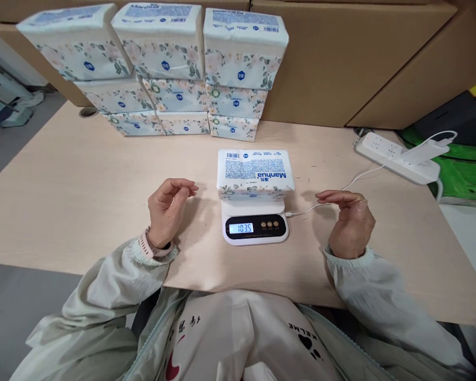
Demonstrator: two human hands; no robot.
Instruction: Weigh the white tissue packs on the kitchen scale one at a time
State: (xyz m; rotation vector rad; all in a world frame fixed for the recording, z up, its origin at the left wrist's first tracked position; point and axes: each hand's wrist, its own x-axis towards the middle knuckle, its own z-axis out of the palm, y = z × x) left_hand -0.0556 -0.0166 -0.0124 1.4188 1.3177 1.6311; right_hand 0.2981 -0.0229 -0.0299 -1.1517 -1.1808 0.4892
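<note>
A soft pack of tissues with floral sides and blue print rests on the platform of a small white digital scale. The lit display reads 103.5. To the left of the pack, my left hand hovers with loosely bent fingers, holding nothing. My right hand is held on the other side, its fingers stretched toward the scale and nothing in its grasp. Neither hand touches the pack or the scale. A white cable runs from the scale's right side, passing behind my right hand.
At the back left of the wooden table, several similar tissue packs are stacked in three columns. Large cardboard boxes stand behind. A white power strip with a plugged-in adapter lies at the right, beside a green item.
</note>
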